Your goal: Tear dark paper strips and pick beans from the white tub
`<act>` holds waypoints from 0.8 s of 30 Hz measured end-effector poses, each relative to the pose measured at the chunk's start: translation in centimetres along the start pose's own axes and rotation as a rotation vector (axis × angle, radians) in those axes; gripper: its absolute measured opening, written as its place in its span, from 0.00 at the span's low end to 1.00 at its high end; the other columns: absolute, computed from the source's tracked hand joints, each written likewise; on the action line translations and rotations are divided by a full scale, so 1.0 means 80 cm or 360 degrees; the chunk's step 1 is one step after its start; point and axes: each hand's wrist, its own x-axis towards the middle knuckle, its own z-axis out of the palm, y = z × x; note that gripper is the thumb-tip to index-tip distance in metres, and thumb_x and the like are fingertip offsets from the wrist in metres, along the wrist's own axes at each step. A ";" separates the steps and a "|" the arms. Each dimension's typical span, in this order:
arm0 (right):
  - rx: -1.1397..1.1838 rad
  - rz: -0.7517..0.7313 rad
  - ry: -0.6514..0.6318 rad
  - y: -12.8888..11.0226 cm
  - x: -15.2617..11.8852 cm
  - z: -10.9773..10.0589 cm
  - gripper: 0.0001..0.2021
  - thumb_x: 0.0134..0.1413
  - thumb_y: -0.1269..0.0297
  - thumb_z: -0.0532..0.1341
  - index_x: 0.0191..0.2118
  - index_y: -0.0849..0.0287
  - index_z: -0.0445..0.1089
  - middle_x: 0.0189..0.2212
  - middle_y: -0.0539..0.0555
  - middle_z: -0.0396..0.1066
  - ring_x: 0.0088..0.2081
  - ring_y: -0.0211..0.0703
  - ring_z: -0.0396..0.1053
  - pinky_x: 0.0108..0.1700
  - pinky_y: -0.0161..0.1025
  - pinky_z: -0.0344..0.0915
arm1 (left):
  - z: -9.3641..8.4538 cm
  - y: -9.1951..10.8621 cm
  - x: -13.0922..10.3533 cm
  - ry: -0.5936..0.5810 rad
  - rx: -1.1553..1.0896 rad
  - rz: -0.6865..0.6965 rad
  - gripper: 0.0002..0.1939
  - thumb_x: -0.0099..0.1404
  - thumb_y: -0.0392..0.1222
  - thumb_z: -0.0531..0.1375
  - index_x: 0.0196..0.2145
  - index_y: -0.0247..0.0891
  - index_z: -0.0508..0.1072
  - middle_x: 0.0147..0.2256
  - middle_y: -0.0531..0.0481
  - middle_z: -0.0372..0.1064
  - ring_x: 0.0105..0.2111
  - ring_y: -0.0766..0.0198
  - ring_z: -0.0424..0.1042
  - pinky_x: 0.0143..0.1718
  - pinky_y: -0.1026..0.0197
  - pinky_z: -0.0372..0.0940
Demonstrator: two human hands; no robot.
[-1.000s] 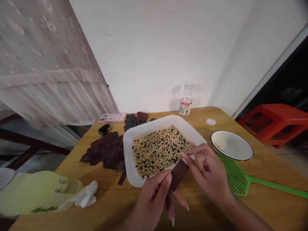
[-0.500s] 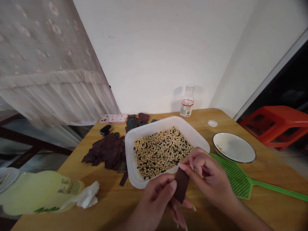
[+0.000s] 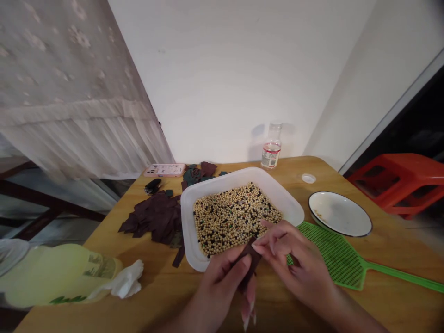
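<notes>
A small dark brown strip [image 3: 250, 260], thin and flat, is between my two hands at the near edge of a white plastic tub [image 3: 189, 222]. My left hand [image 3: 227, 280] is closed, thumb on top of the strip and fingers beneath it. At the strip's upper corner, the thumb and index finger of my right hand [image 3: 296, 261] are pinched together on it. Whether a bead is also in that pinch is hidden. Inside the tub lie many small cream and black beads [image 3: 236, 217], with a few coloured ones.
Left of the tub is a pile of brown pieces [image 3: 156, 215], with dark green scraps [image 3: 194, 175], a phone [image 3: 164, 170] and a black key fob [image 3: 152, 186] behind. To the right are a green fly swatter [image 3: 335, 256], a white plate [image 3: 342, 215] and a bottle [image 3: 271, 150].
The brown strip has turned and looks narrower, folded or seen more edge-on. My right hand has shifted slightly down, its fingers bent closer over the strip's top.
</notes>
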 end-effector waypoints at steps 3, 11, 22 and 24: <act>-0.0019 -0.0037 0.0021 0.000 0.001 0.000 0.15 0.50 0.82 0.57 0.24 0.56 0.55 0.26 0.45 0.62 0.31 0.33 0.71 0.49 0.46 0.70 | 0.000 -0.001 -0.001 -0.0004 0.0017 0.0011 0.19 0.63 0.53 0.55 0.39 0.33 0.71 0.15 0.58 0.62 0.10 0.76 0.57 0.14 0.72 0.58; -0.0108 -0.0107 0.0021 0.001 -0.005 0.001 0.14 0.49 0.81 0.59 0.23 0.56 0.58 0.27 0.46 0.68 0.30 0.34 0.71 0.51 0.48 0.70 | 0.000 -0.001 -0.001 -0.0005 -0.0053 -0.0091 0.17 0.61 0.55 0.57 0.31 0.36 0.67 0.14 0.59 0.61 0.10 0.77 0.55 0.14 0.72 0.58; -0.0114 -0.0155 -0.0002 0.002 -0.006 0.000 0.14 0.48 0.82 0.59 0.24 0.56 0.57 0.28 0.46 0.66 0.30 0.33 0.71 0.53 0.48 0.69 | -0.001 0.002 0.000 -0.0047 -0.0010 -0.0068 0.17 0.62 0.55 0.56 0.31 0.35 0.66 0.15 0.58 0.61 0.10 0.77 0.56 0.13 0.73 0.56; -0.0107 -0.0151 -0.0017 0.003 -0.008 0.000 0.14 0.49 0.82 0.58 0.25 0.56 0.58 0.29 0.47 0.67 0.31 0.34 0.71 0.52 0.50 0.69 | 0.000 0.001 0.000 -0.0016 -0.0024 -0.0063 0.17 0.62 0.55 0.56 0.31 0.35 0.66 0.14 0.59 0.61 0.10 0.77 0.55 0.13 0.72 0.56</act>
